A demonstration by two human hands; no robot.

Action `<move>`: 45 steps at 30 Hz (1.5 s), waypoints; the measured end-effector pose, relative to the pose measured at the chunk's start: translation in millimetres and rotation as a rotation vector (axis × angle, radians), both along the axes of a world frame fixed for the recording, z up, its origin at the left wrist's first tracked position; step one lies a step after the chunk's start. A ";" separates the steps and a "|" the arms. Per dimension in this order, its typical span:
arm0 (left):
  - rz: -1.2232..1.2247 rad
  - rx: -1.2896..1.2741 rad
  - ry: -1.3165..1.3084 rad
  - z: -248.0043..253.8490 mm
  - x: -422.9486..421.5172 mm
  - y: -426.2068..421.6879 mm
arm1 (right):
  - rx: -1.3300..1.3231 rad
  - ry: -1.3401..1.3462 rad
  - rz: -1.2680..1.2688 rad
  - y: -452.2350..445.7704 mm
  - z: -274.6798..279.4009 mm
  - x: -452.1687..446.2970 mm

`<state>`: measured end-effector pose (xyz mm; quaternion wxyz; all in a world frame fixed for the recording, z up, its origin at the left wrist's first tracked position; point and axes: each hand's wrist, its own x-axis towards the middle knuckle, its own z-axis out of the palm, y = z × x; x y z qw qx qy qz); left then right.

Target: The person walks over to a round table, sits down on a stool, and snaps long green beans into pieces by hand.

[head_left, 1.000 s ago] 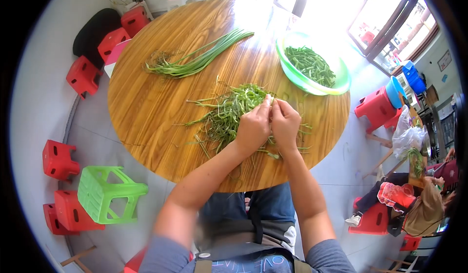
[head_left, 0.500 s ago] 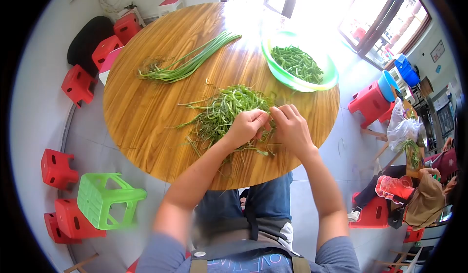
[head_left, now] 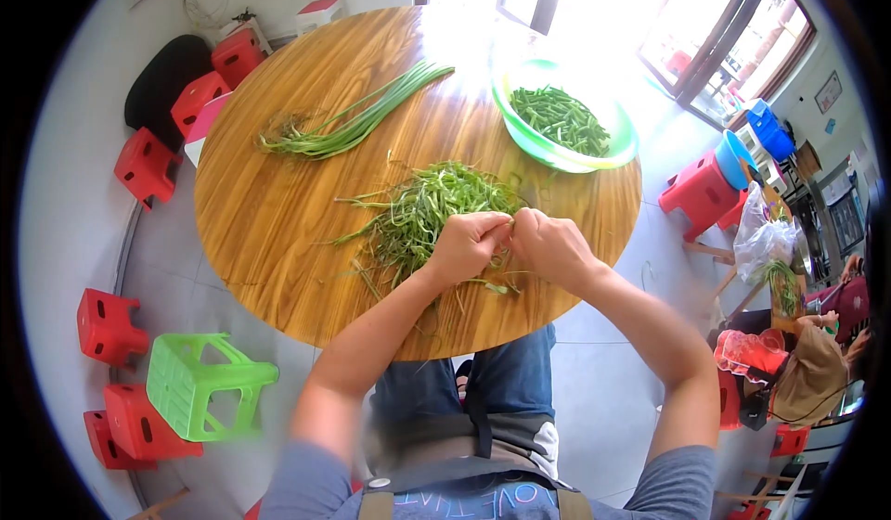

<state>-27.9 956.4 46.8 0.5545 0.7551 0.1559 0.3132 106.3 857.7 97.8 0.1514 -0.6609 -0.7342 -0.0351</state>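
Observation:
My left hand and my right hand meet fingertip to fingertip over the right side of a loose heap of green leaves and trimmings. Both are closed in a pinch; whatever sits between the fingers is too small to make out. Farther back on the round wooden table lies a bunch of long thin green stalks, with tangled, brownish ends to the left. Short green stem pieces fill part of a pale green basin at the back right.
Red stools and a green stool stand on the floor at left. At right are another red stool, a blue basin and a plastic bag. A seated person is at the far right.
My right hand has turned inward and moved slightly left, its fingers now closed against my left fingertips, with the right elbow swung outward. My left hand stays nearly in place.

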 end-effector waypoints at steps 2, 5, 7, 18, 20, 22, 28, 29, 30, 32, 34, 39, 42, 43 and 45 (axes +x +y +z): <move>0.130 0.327 -0.103 -3.8 0.4 0.5 | 0.019 0.176 -0.073 0.6 -12.1 -4.9; 0.239 0.549 -0.157 -4.7 -1.0 -1.1 | 0.121 0.603 -0.203 3.3 -13.6 -17.9; 0.264 0.536 -0.166 -4.7 2.9 -3.0 | 0.071 0.948 -0.261 3.5 -16.8 -19.1; 0.419 0.432 -0.109 18.6 -2.1 -12.5 | 0.513 0.787 -0.291 18.3 -19.3 -45.6; 0.457 0.505 -0.085 14.5 0.7 -13.1 | 0.669 0.693 -0.342 26.1 -29.1 -53.4; 0.490 0.591 -0.075 14.3 1.5 -12.2 | 0.663 0.842 -0.428 31.2 -36.7 -59.9; 0.434 0.593 0.010 14.3 -0.7 -8.2 | 0.580 1.905 -0.287 40.7 -40.2 -65.1; 0.441 0.579 -0.010 15.3 0.6 -9.1 | 0.579 1.980 -0.260 39.9 -39.2 -66.3; 0.447 0.566 -0.030 16.2 1.0 -8.8 | 0.623 1.934 -0.276 41.8 -33.8 -68.3; 0.357 0.360 -0.096 7.2 3.2 -5.8 | 0.712 1.842 -0.313 44.0 -23.7 -71.1; 0.272 0.094 -0.105 4.7 2.9 -5.0 | 0.618 1.836 -0.283 33.1 -15.7 -63.3; 0.322 -0.037 -0.093 5.8 -1.1 7.3 | 0.769 1.732 -0.231 23.7 -7.2 -12.4; 0.389 0.192 0.009 11.2 -4.9 10.9 | 0.835 1.079 -0.420 23.7 40.8 7.4; 0.390 0.263 0.071 13.2 -7.0 11.6 | 0.797 0.804 -0.520 25.7 52.3 20.7; 0.382 0.364 0.112 11.0 -7.5 13.7 | 0.769 0.562 -0.640 45.1 59.5 64.4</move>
